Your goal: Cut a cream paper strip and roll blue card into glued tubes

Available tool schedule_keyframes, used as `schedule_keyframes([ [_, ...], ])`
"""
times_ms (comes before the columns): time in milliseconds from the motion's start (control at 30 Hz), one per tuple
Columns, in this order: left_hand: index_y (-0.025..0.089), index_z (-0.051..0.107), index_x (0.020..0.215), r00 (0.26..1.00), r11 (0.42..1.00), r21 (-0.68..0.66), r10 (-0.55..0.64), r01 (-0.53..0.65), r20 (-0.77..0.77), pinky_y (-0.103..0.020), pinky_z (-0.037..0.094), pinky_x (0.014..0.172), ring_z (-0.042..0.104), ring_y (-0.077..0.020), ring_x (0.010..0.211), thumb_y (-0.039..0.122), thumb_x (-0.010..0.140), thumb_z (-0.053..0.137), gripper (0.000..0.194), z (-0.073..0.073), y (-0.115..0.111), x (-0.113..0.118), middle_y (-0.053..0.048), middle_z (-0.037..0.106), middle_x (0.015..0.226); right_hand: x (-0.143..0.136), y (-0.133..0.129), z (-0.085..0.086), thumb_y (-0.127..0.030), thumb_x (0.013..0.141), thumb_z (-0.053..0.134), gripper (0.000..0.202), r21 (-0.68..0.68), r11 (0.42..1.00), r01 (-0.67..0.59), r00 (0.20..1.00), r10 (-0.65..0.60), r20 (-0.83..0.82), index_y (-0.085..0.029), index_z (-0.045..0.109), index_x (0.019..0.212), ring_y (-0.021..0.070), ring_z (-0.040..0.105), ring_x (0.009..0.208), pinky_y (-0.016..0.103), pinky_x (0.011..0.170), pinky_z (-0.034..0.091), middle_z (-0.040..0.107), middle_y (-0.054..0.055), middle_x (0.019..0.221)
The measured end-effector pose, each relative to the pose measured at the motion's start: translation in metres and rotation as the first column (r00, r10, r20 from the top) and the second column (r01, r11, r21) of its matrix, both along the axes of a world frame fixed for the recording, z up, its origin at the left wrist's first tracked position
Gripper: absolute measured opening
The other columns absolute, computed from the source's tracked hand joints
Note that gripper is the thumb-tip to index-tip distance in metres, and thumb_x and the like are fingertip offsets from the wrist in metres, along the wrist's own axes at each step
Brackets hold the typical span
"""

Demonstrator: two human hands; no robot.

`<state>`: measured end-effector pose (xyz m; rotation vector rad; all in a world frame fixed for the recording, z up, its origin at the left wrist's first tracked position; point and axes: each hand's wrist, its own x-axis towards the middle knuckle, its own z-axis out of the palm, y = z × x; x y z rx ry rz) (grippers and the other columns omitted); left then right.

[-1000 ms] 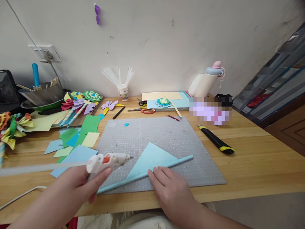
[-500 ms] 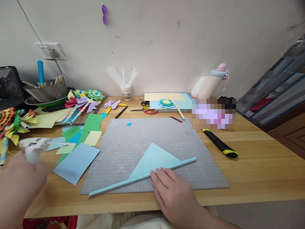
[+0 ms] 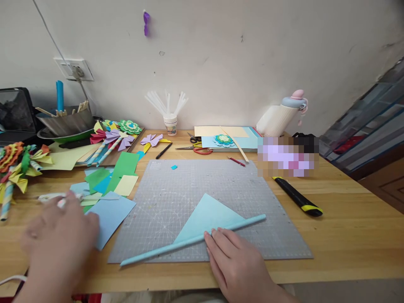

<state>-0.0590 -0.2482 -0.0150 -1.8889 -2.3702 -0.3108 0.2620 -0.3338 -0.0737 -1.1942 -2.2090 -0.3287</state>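
A light-blue sheet of paper (image 3: 206,216) is partly rolled into a thin tube, with a triangular flap lying flat on the grey cutting mat (image 3: 151,193). My right hand (image 3: 238,261) holds the tube down near its middle, fingers close together on it; the thumb is hidden. On the left, my left hand (image 3: 63,235) is blurred, its thumb apart from the other fingers. Just beyond it, a white glue gun (image 3: 50,196) lies on the table, partly covered by the hand. A blue paper rectangle (image 3: 113,214) is beside that thumb.
Green paper scraps (image 3: 121,168) lie left of the mat. A black-and-yellow cutter (image 3: 296,197) is at the right. Behind are scissors (image 3: 197,148), a pen (image 3: 163,150), a cup of white sticks (image 3: 170,124), paper flowers (image 3: 118,136) and a bottle (image 3: 285,113).
The glue gun, held up in my left hand before, now lies on the table, and that hand has moved right and opened. My right hand stays on the paper tube. The view has shifted slightly.
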Motion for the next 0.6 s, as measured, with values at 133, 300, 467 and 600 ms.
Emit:
schedule_keyframes([
  [133, 0.018, 0.031, 0.141, 0.780, 0.757, 0.190, -0.596, 0.625, -0.191, -0.047, 0.039, 0.101, 0.047, -0.0297, 0.121, 0.024, 0.088, 0.038, 0.053, -0.017, -0.047, 0.084, -0.015, 0.048, 0.135, 0.000, 0.000, 0.002, -0.011, 0.086, 0.048, 0.030, -0.006, 1.000, 0.004, 1.000, -0.004, 0.003, -0.008, 0.067, 0.109, 0.0237, 0.062, 0.089, 0.033, 0.074, 0.051, 0.070, 0.012, 0.092],
  [300, 0.019, 0.048, 0.134, 0.555, 0.535, 0.151, -0.783, 0.831, -0.281, -0.030, 0.049, 0.084, 0.060, -0.0206, 0.103, 0.010, 0.080, 0.044, 0.055, -0.063, -0.077, 0.116, -0.008, 0.064, 0.117, 0.000, -0.001, 0.004, -0.012, 0.087, 0.046, 0.031, -0.027, 1.000, -0.001, 1.000, 0.001, 0.006, -0.008, 0.066, 0.110, 0.0238, 0.062, 0.089, 0.034, 0.075, 0.052, 0.070, 0.012, 0.093],
  [467, 0.019, 0.052, 0.130, 0.529, 0.509, 0.148, -0.788, 0.848, -0.315, -0.027, 0.046, 0.086, 0.058, -0.0183, 0.103, 0.005, 0.078, 0.042, 0.055, -0.074, -0.075, 0.115, -0.004, 0.065, 0.118, -0.001, 0.000, 0.002, -0.012, 0.087, 0.046, 0.032, -0.023, 1.000, 0.003, 1.000, -0.003, -0.011, -0.008, 0.065, 0.111, 0.0238, 0.062, 0.089, 0.033, 0.073, 0.052, 0.070, 0.012, 0.093],
  [600, 0.019, 0.057, 0.125, 0.514, 0.501, 0.132, -0.786, 0.855, -0.344, -0.029, 0.041, 0.084, 0.057, -0.0169, 0.101, 0.006, 0.080, 0.038, 0.050, -0.062, -0.077, 0.123, 0.000, 0.066, 0.118, 0.001, -0.002, 0.008, -0.013, 0.087, 0.046, 0.032, -0.075, 0.997, -0.003, 1.000, 0.002, -0.014, -0.008, 0.065, 0.112, 0.0242, 0.062, 0.091, 0.034, 0.075, 0.053, 0.070, 0.012, 0.097],
])
